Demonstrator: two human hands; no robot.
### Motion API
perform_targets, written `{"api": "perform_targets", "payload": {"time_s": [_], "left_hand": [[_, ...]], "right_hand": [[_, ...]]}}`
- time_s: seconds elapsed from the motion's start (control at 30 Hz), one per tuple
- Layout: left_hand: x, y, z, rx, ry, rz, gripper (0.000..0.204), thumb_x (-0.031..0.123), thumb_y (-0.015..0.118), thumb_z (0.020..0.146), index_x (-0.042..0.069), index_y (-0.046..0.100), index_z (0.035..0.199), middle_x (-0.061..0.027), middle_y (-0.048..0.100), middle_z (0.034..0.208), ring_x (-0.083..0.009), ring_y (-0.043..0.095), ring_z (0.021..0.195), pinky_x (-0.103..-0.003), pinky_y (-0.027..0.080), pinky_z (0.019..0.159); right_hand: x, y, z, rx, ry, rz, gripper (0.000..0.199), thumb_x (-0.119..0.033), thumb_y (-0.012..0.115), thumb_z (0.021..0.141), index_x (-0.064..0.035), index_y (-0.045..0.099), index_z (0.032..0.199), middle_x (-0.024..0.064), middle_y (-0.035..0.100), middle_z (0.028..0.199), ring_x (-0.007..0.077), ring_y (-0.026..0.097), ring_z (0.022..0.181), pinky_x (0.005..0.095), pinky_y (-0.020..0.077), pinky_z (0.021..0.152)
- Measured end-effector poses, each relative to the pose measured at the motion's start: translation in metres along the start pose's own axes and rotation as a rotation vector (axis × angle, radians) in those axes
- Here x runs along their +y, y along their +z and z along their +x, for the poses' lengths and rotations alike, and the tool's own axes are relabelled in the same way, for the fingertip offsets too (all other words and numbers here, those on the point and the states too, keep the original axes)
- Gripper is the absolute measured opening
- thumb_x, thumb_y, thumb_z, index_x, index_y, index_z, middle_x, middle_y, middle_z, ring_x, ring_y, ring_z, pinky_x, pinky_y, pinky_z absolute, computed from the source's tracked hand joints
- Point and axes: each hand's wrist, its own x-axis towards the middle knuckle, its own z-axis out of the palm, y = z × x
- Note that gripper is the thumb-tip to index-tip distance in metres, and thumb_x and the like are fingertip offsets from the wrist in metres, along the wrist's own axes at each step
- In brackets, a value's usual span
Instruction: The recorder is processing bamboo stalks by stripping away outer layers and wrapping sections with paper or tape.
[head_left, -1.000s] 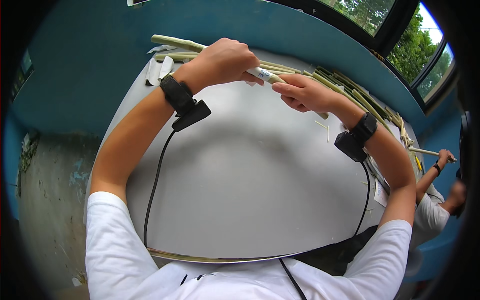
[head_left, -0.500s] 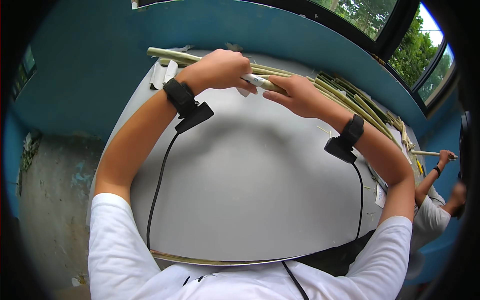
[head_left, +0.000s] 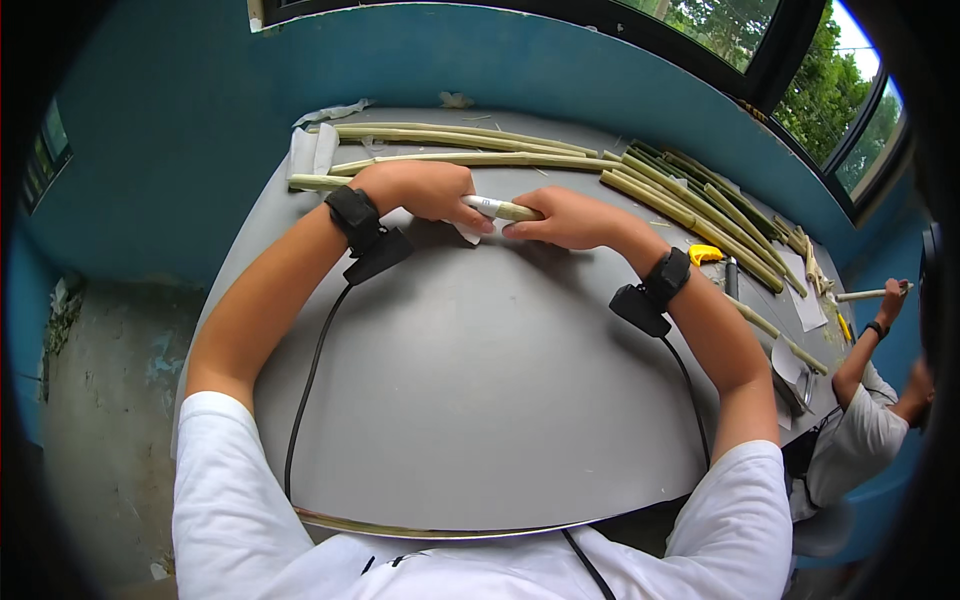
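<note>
A pale green bamboo stick (head_left: 522, 212) is in both my hands above the far part of the table, with a white sleeve of paper around it between them. My left hand (head_left: 425, 192) is closed round the stick, whose left end juts out past my wrist. Closed on it further right is my right hand (head_left: 572, 217). A scrap of white paper (head_left: 468, 235) hangs below my left fingers. Beyond my right forearm a similar pale length (head_left: 790, 345) reappears; whether it is the same stick is hidden by the arm.
More bamboo sticks (head_left: 460, 135) lie along the far edge of the grey table (head_left: 480, 400), several bunched at the right. A yellow-handled tool (head_left: 705, 254) lies by my right forearm. White paper (head_left: 312, 150) is at the far left. A co-worker's hand (head_left: 892, 297) grips a stick at right.
Both hands have come down toward me with the bamboo stick, away from the other sticks. My right arm has drawn left, uncovering the yellow-handled tool.
</note>
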Motion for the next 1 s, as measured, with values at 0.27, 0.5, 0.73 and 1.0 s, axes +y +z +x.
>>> {"api": "perform_targets", "payload": {"time_s": [0.27,0.5,0.73,1.0], "left_hand": [[-0.003,0.005,0.000,-0.014,-0.071,-0.051,0.050,0.052,0.075,0.093,0.003,0.079,0.089,-0.0026,0.059,0.066,-0.0151,0.050,0.061,-0.036,0.037,0.056],[0.009,0.013,-0.005,0.081,-0.076,-0.003,0.044,0.047,0.076,0.093,0.003,0.081,0.099,-0.0077,0.068,0.073,-0.0187,0.057,0.066,-0.035,0.045,0.065],[0.023,0.025,-0.017,0.151,-0.106,0.073,0.038,0.045,0.071,0.095,0.010,0.081,0.107,-0.0132,0.076,0.086,-0.0283,0.066,0.075,-0.041,0.052,0.075],[0.020,0.026,-0.014,0.199,-0.106,0.125,0.037,0.045,0.071,0.096,0.011,0.081,0.105,-0.0133,0.074,0.083,-0.0306,0.064,0.071,-0.042,0.051,0.072]], "right_hand": [[0.005,0.016,0.005,0.166,-0.095,-0.108,0.039,-0.039,0.070,0.093,-0.0005,0.073,0.099,0.0128,0.065,0.073,0.0271,0.060,0.067,0.0433,0.0457,0.065],[0.008,0.017,0.006,0.194,-0.089,-0.183,0.041,-0.043,0.068,0.090,-0.0052,0.077,0.103,0.0181,0.076,0.093,0.0370,0.072,0.089,0.0483,0.0551,0.080],[0.004,0.022,0.007,0.219,-0.085,-0.277,0.038,-0.039,0.066,0.092,-0.0038,0.075,0.105,0.0179,0.073,0.087,0.0372,0.069,0.083,0.0480,0.0521,0.076],[0.003,0.021,0.005,0.239,-0.083,-0.284,0.037,-0.037,0.065,0.093,-0.0040,0.076,0.107,0.0179,0.074,0.090,0.0363,0.069,0.084,0.0481,0.0522,0.078]]}}
